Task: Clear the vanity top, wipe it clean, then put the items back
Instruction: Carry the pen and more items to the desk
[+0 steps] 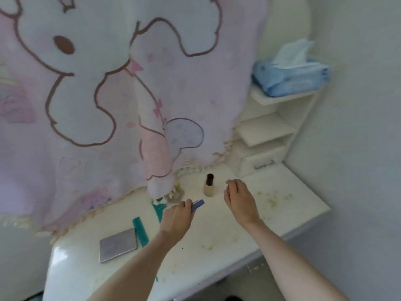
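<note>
Left hand gripping blue stick pointing up-right, right hand loosely curled, empty, bottle upright

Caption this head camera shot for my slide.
Left hand grips thin blue stick; open right hand nears small dark-capped beige bottle.

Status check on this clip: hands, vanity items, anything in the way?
Left hand grips blue stick; right hand open beside bottle. Teal comb, grey case on vanity top. Blanket drapes rear edge.
</note>
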A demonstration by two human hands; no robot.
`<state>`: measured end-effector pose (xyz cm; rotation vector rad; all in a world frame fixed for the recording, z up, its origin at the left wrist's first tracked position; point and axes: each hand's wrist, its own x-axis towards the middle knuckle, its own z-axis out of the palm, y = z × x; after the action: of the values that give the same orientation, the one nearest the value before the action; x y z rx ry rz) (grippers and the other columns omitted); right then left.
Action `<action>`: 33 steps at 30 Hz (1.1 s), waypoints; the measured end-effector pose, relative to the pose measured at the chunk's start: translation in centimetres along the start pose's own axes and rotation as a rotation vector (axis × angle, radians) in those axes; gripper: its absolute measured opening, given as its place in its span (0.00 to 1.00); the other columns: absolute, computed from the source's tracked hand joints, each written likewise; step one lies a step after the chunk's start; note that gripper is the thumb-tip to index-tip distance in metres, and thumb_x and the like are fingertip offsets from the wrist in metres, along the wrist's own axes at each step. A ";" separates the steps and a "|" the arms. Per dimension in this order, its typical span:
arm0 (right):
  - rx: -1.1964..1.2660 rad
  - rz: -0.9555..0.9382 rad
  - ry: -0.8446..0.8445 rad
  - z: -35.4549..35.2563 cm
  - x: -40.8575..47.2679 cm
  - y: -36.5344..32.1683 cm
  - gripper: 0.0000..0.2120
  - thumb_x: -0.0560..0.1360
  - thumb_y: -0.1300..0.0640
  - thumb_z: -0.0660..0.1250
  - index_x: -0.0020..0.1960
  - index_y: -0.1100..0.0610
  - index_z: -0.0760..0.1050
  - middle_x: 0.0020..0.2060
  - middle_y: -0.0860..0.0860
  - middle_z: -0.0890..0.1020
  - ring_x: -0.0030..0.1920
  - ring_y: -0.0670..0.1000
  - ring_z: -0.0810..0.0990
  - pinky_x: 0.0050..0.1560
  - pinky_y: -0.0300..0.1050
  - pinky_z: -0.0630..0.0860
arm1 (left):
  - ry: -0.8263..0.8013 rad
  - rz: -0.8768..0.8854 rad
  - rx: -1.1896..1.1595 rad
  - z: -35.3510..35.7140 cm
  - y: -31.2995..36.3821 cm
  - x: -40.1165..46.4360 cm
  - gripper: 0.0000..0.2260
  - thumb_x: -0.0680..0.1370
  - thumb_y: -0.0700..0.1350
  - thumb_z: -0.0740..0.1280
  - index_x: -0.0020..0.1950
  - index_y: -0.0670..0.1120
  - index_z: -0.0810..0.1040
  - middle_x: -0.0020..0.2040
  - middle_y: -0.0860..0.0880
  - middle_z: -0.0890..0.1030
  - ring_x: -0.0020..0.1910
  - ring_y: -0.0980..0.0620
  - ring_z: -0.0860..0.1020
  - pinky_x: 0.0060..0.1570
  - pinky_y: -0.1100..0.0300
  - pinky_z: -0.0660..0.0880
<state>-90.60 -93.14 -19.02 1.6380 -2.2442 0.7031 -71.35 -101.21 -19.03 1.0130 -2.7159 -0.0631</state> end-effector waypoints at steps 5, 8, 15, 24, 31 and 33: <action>-0.240 0.164 0.087 -7.4 -5.7 3.1 0.08 0.66 0.62 0.67 0.45 0.61 0.78 0.39 0.56 0.78 0.37 0.55 0.78 0.24 0.42 0.73 | -0.112 0.217 0.065 -2.6 7.5 2.5 0.17 0.61 0.45 0.80 0.38 0.44 0.73 0.25 0.50 0.74 0.16 0.49 0.70 0.18 0.65 0.50; -0.359 0.264 0.233 -13.0 -9.6 5.4 0.12 0.68 0.57 0.56 0.37 0.60 0.77 0.33 0.53 0.76 0.31 0.53 0.75 0.20 0.40 0.68 | -0.142 0.328 0.115 -4.5 14.3 3.2 0.11 0.79 0.49 0.60 0.57 0.43 0.67 0.45 0.47 0.81 0.39 0.45 0.81 0.30 0.58 0.66; -0.736 0.631 0.431 -26.9 -25.1 10.5 0.11 0.72 0.59 0.57 0.35 0.58 0.75 0.30 0.50 0.74 0.29 0.50 0.72 0.17 0.39 0.62 | -0.033 0.658 -0.190 -7.2 34.7 -1.9 0.13 0.77 0.53 0.64 0.48 0.43 0.69 0.37 0.46 0.81 0.36 0.40 0.80 0.29 0.58 0.64; -1.151 1.000 0.427 -43.4 -47.6 9.1 0.08 0.71 0.60 0.60 0.35 0.58 0.73 0.30 0.52 0.74 0.29 0.51 0.72 0.20 0.40 0.62 | 0.078 1.146 -0.400 -10.0 56.5 -17.5 0.17 0.81 0.57 0.51 0.53 0.44 0.67 0.40 0.48 0.80 0.36 0.45 0.79 0.30 0.58 0.64; -1.391 1.266 0.423 -51.0 -60.4 6.8 0.09 0.71 0.58 0.58 0.34 0.58 0.73 0.30 0.52 0.74 0.31 0.52 0.74 0.22 0.43 0.65 | 0.126 1.556 -0.697 -9.9 69.4 -28.4 0.15 0.70 0.50 0.72 0.35 0.42 0.71 0.18 0.51 0.66 0.12 0.51 0.60 0.27 0.74 0.46; -1.462 1.367 0.401 -52.6 -63.5 6.4 0.10 0.71 0.58 0.58 0.33 0.57 0.73 0.30 0.51 0.74 0.30 0.51 0.74 0.22 0.41 0.62 | 0.087 1.660 -0.749 -10.3 72.9 -31.2 0.16 0.73 0.52 0.69 0.35 0.42 0.70 0.19 0.51 0.67 0.12 0.51 0.62 0.26 0.73 0.46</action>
<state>-79.48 -12.07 -7.06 -0.6836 -2.1516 -0.4365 -92.71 -25.20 -6.59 -1.3572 -2.2134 -0.5897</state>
